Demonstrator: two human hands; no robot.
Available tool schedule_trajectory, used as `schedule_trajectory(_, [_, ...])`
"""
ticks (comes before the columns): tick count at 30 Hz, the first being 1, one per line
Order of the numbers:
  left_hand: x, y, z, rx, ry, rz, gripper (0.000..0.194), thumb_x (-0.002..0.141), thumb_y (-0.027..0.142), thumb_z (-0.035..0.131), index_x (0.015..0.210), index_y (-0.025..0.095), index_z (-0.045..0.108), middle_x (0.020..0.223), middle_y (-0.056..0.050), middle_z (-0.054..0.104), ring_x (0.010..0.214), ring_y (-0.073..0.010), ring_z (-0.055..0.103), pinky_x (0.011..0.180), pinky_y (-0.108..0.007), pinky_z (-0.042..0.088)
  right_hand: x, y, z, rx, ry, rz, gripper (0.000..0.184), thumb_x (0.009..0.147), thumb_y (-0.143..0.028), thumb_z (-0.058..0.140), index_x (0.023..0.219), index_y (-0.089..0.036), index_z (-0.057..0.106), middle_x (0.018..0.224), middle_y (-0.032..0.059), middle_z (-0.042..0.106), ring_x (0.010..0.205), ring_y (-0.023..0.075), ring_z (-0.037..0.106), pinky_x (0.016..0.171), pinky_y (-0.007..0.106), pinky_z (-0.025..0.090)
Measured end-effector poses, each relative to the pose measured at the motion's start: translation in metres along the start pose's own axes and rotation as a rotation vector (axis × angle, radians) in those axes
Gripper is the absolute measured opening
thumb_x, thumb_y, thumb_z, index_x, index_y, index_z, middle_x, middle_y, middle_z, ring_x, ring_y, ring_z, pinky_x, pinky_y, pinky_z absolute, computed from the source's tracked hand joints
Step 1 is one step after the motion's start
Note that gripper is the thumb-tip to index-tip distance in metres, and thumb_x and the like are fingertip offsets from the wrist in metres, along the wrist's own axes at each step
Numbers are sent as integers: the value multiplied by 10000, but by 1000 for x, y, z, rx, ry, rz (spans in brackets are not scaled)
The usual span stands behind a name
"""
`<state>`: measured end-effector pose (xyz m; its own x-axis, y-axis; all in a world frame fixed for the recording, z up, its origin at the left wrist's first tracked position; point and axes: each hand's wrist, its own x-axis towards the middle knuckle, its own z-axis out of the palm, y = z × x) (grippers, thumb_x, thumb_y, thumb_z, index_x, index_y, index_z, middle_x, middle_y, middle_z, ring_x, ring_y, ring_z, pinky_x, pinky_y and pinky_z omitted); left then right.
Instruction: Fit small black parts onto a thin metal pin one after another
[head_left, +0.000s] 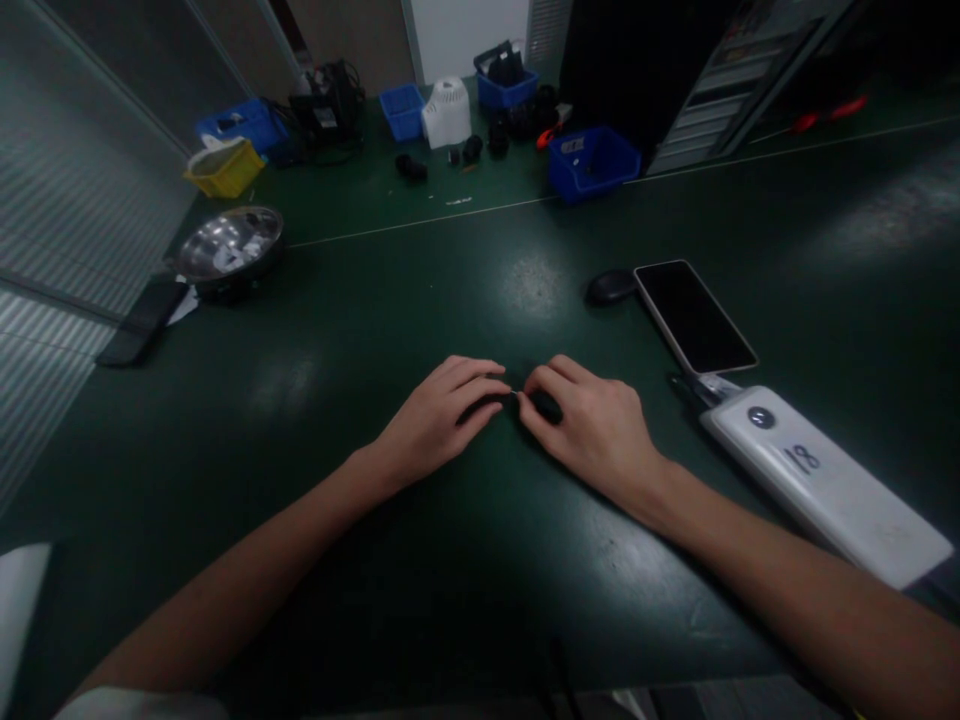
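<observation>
Green tabletop lies under both my hands, and the work sits right at the centre of the dial, where my fingertips nearly meet. My right hand has thumb and forefinger drawn narrow on a small pale sliver, which pokes out toward nine o'clock. My left hand lies just beside it, fingers loosely parted, a fingertip at or near the sliver's end; whether I touch it, or have something dark between finger and thumb, I cannot tell.

As for progress, I have the sliver picked up and not yet let go, so I judge this handling to be under way rather than finished. How much has been done to it is too small to read. Dark shape inside my right grip could be shadow or part of the same piece.

Away from my fingers, a black mouse-like object sits at one o'clock, a phone at two, a white power bank toward four, and a metal bowl at ten, all untouched.
</observation>
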<state>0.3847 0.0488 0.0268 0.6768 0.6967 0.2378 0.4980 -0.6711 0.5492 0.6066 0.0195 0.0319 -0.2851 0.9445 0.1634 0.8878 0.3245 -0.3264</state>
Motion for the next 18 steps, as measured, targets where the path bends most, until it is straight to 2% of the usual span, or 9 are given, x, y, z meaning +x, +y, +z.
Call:
schedule_trajectory(3, [2,-2,1,48,-43,26,289,1036,206,493,1295,179,617,1305,-76,652,1221,-207,575,1081,-427,473,0,1,1,-4,11,8,203,989,-395,529,959,-238,655,972,7,661,706,148,574,566,298,270])
schedule_trajectory(6, [-4,-10,-8,84,-29,11,293,1038,206,487,1291,172,630,1248,-80,680,1155,-200,612,1038,-410,510,0,2,0,-2,18,22,207,989,-398,530,949,-235,651,973,9,664,717,151,580,564,295,267])
schedule_trajectory(10, [-28,-37,-36,91,105,-193,315,996,254,590,1303,219,653,1241,-62,692,1091,-198,653,946,-374,559,1,2,-1,28,3,28,212,991,-397,526,950,-232,652,991,8,664,722,147,580,566,288,287])
schedule_trajectory(14, [-74,-76,-80,221,281,-427,325,954,347,658,1259,239,691,1248,-21,699,999,-194,682,900,-371,571,2,2,-2,58,-9,24,218,990,-396,529,951,-225,658,992,11,661,723,142,579,574,288,311])
schedule_trajectory(18, [-149,-121,-127,499,478,-627,289,912,444,686,1154,294,739,1158,62,727,949,-173,696,921,-371,571,2,2,-1,56,-6,24,218,988,-402,535,953,-226,658,994,5,660,702,135,569,571,290,317])
